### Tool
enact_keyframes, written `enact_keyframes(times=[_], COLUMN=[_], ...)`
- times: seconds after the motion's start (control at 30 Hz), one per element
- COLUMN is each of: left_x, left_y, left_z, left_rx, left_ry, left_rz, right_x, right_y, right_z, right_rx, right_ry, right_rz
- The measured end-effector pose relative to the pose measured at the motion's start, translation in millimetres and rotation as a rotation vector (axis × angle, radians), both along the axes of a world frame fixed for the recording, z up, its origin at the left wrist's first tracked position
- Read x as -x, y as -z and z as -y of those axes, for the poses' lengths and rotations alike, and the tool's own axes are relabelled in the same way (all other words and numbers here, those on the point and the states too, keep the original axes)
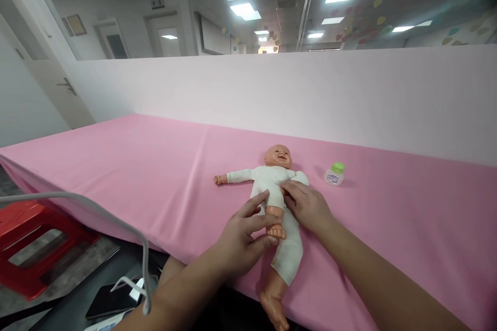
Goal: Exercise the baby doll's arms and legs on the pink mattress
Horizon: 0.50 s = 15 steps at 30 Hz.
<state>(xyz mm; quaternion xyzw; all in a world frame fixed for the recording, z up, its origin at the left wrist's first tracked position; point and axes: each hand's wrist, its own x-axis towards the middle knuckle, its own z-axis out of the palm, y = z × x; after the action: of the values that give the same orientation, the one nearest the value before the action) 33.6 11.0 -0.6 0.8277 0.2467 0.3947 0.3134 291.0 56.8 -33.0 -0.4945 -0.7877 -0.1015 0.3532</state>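
A baby doll [289, 245] with a white cloth body lies on its back on the pink cloth [163, 165], its head toward the wall. One leg is bent up over the belly, the other stretches toward the front edge. My left hand [248, 235] holds the bent leg's foot between thumb and fingers, the index finger reaching along the cloth body. At the doll's other side, my right hand [308, 206] has its fingers curled against the arm near the hip; the fingertips are partly hidden there. The doll's other arm points out to the left.
A small clear bottle with a green cap [334, 174] stands right of the doll. Behind is a white partition [272, 93] below glass. A red stool [34, 238], a grey cable [116, 220] and a dark phone [112, 300] are at lower left.
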Motion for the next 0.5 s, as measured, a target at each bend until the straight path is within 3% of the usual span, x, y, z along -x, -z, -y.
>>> enact_keyframes(times=[0.1,0.33,0.5], left_x=[12.3,52.1,71.0], left_y=[4.8,18.4,35.7], left_z=[14.9,49.1,52.9], left_rx=[-0.019,0.011,-0.049], left_ry=[-0.011,-0.026,-0.099], left_rz=[0.021,-0.046,-0.201], right_x=[-6.5,-54.3,-105.0], right_y=[0.0,0.0,13.7], right_z=[2.1,-2.6,-11.1], right_rx=[0.0,0.053,0.266], right_ry=[0.079,0.524,0.753], right_rz=[-0.096,-0.611,-0.708])
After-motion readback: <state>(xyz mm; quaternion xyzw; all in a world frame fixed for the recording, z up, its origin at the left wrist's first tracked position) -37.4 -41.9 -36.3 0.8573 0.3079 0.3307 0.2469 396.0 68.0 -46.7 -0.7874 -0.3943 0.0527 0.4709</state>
